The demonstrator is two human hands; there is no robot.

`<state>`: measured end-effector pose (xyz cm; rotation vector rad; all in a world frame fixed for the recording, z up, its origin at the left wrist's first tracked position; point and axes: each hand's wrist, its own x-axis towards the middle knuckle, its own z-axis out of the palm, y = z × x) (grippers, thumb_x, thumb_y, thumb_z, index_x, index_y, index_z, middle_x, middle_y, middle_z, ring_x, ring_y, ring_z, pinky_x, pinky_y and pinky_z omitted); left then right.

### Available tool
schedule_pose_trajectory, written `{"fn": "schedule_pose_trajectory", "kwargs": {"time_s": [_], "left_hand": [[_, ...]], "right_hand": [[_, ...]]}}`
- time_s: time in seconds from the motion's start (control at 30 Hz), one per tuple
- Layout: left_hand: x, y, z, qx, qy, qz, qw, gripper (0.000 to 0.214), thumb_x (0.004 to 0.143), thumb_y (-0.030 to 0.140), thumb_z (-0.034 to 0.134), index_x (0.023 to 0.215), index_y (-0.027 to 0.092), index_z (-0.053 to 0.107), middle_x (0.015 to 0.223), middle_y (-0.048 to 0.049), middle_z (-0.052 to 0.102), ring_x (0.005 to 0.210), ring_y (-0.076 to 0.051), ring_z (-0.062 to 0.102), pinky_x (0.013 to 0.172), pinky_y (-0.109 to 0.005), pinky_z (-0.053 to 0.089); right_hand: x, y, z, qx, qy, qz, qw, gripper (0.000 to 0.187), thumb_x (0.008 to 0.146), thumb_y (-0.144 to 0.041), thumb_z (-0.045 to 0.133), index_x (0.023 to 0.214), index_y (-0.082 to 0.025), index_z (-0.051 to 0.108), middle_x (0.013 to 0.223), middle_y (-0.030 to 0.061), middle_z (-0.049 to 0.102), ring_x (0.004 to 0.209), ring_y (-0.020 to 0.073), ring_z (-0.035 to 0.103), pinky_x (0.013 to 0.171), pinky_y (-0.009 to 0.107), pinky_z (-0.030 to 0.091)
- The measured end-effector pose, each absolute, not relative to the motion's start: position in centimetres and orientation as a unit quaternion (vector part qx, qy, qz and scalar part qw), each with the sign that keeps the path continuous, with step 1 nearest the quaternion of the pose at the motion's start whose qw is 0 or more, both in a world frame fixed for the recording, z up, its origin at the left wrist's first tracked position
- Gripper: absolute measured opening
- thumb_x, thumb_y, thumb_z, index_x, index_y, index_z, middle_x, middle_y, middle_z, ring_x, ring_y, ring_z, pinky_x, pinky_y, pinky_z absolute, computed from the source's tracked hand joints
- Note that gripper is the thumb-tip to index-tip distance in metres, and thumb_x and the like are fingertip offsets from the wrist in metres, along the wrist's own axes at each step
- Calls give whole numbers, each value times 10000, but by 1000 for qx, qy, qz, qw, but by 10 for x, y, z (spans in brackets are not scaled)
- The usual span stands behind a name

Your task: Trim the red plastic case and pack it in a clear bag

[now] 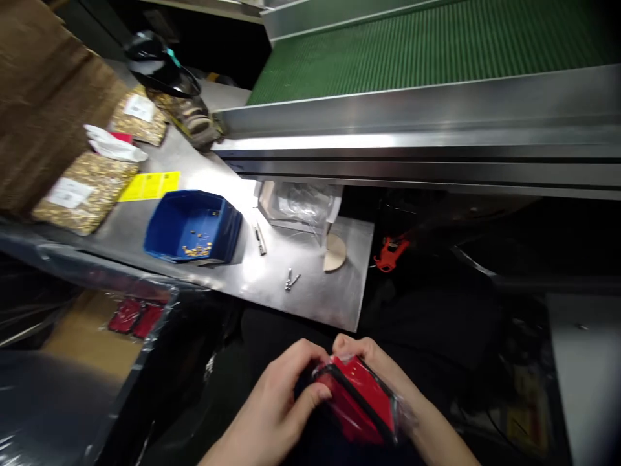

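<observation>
A red and black item in a clear plastic bag (pixel 361 398) is held low, in front of the metal table's near edge. My left hand (pixel 286 391) grips its left end, with the thumb pressed on the plastic. On the far side my right hand (pixel 361 349) has its fingers curled at the top of the bag, and the wrist passes behind it. Beyond the hands, small metal pieces (pixel 291 280) lie on the table beside a beige rounded piece (pixel 334 252). What the red item is cannot be made out.
A blue bin (pixel 194 226) with small brass-coloured pieces stands on the metal table (pixel 334 304). Left of it lie bags of golden parts (pixel 87 191) and a yellow label sheet (pixel 151 186). A lined box (pixel 92 330) holds red packets. A green conveyor (pixel 412 52) runs behind.
</observation>
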<state>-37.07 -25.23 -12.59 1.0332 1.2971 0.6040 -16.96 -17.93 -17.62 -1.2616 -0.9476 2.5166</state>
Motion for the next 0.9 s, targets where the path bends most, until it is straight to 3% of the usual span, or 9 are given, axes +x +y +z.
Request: {"fn": "schedule_pose_trajectory", "kwargs": {"time_s": [0.13, 0.27, 0.37, 0.5, 0.63, 0.73, 0.8, 0.9], "left_hand": [[-367, -276, -136, 404, 571, 311, 643, 243, 922, 452, 724, 1012, 246, 635, 971, -22, 631, 898, -214, 582, 803, -318, 446], [-373, -298, -145, 394, 585, 342, 621, 252, 934, 453, 693, 1078, 249, 667, 1014, -45, 630, 932, -226, 600, 829, -334, 456], [-378, -310, -149, 379, 595, 367, 607, 272, 887, 478, 751, 1014, 244, 695, 985, -56, 637, 912, -227, 606, 820, -341, 457], [-383, -328, -161, 358, 594, 432, 577, 378, 741, 550, 883, 869, 230, 728, 920, -80, 666, 824, -222, 620, 717, -328, 448], [-384, -348, -177, 370, 576, 461, 564, 511, 790, 739, 741, 915, 244, 768, 894, -108, 712, 775, -229, 651, 649, -335, 424], [-385, -356, -179, 344, 599, 449, 567, 701, 704, 913, 639, 838, 238, 774, 776, -87, 717, 703, -226, 638, 633, -346, 400], [-389, -359, -174, 310, 639, 412, 571, 674, 612, 899, 737, 791, 250, 777, 728, -50, 714, 698, -221, 631, 681, -346, 420], [-414, -366, -154, 242, 679, 406, 562, 514, 536, 689, 939, 814, 279, 801, 758, -14, 730, 763, -225, 650, 744, -322, 483]], "right_hand": [[-163, -190, -166, -360, -223, 906, 16, 392, 857, -517, 788, 766, -162, 649, 748, -20, 537, 648, 96, 464, 631, 238, 377], [-161, -194, -158, -401, -86, 912, -17, 579, 804, -723, 731, 779, -145, 709, 731, 32, 637, 745, 149, 584, 735, 259, 484], [-171, -197, -159, -363, -31, 930, -44, 619, 814, -742, 706, 776, -125, 721, 657, 25, 598, 690, 138, 568, 724, 261, 487], [-189, -202, -166, -341, -61, 937, -46, 575, 908, -672, 651, 782, -112, 679, 751, 24, 545, 692, 116, 483, 714, 258, 451], [-201, -206, -169, -354, -138, 923, -66, 571, 935, -673, 602, 738, -137, 600, 743, 1, 418, 696, 119, 362, 711, 271, 426], [-207, -209, -169, -362, -187, 910, -80, 611, 930, -718, 562, 722, -145, 588, 749, 8, 421, 716, 130, 360, 716, 269, 422], [-213, -211, -169, -369, -210, 901, -90, 636, 923, -741, 546, 740, -136, 615, 760, 13, 452, 714, 127, 368, 710, 259, 415], [-220, -213, -171, -399, -234, 881, -98, 658, 918, -771, 507, 793, -144, 663, 777, 20, 485, 706, 134, 380, 703, 268, 416]]}}
